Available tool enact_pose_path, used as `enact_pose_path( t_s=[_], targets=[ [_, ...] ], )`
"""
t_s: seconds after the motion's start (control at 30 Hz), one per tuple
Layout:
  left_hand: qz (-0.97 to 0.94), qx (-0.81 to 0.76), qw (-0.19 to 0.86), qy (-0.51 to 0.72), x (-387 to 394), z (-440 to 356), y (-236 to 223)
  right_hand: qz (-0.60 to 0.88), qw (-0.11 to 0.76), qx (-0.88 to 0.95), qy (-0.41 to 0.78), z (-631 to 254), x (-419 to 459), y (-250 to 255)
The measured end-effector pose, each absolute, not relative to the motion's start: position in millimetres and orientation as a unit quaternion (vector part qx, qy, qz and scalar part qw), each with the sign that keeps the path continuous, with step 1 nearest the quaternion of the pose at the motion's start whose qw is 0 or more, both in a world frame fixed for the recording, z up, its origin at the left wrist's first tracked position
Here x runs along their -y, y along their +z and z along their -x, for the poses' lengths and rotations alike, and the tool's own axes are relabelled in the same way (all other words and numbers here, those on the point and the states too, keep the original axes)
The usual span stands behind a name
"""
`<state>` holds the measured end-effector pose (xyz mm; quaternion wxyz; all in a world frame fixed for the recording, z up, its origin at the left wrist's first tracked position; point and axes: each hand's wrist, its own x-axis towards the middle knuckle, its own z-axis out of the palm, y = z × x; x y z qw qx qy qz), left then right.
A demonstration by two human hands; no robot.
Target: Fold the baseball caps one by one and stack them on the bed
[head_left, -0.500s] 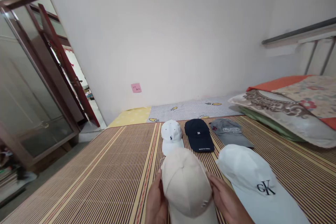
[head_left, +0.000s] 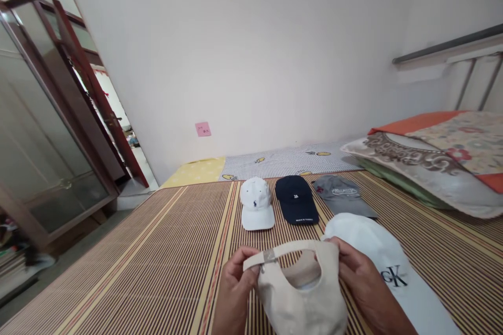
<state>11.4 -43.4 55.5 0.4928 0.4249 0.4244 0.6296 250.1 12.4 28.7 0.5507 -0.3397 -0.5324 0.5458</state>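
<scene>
A beige baseball cap [head_left: 302,303] is held low in front of me, its rear opening and adjustable strap facing upward. My left hand [head_left: 238,285] pinches the strap end beside the metal buckle [head_left: 269,256]. With thumb and fingers, my right hand [head_left: 361,277] grips the cap's other side. Just right of it lies a large white cap [head_left: 373,246] with black "CK" lettering, partly covered by my right hand. Farther back, a small white cap [head_left: 257,201], a navy cap [head_left: 296,199] and a grey cap [head_left: 343,194] form a row.
The caps lie on a striped woven mat [head_left: 157,261]. Pillows [head_left: 416,167] under an orange-edged floral cloth [head_left: 471,136] are stacked at the right. Checked fabric [head_left: 283,159] runs along the white wall, which bears a pink note [head_left: 203,129]. A glass-panelled door [head_left: 55,131] stands at left.
The beige cap has been turned over, from crown up with its brim toward me to its back strap showing. Both hands have shifted their hold toward the strap edge.
</scene>
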Motion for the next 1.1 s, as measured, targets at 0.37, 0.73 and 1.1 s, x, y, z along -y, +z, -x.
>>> enact_pose_path(
  t_s=[0.37, 0.73, 1.1],
  targets=[
    [-0.568, -0.412, 0.548, 0.455, 44.7, -8.9, 50.2, 0.396, 0.579, 0.568, 0.43, -241.2, -20.7, 26.4],
    [-0.511, -0.437, 0.54, 0.506, 47.9, -22.8, 67.3, 0.451, 0.596, 0.65, 0.137, -247.8, 13.3, 53.5],
    [-0.549, -0.402, 0.521, 0.515, 47.3, -28.4, 61.6, 0.234, 0.514, 0.817, 0.115, -206.5, 42.1, 68.7]
  ],
)
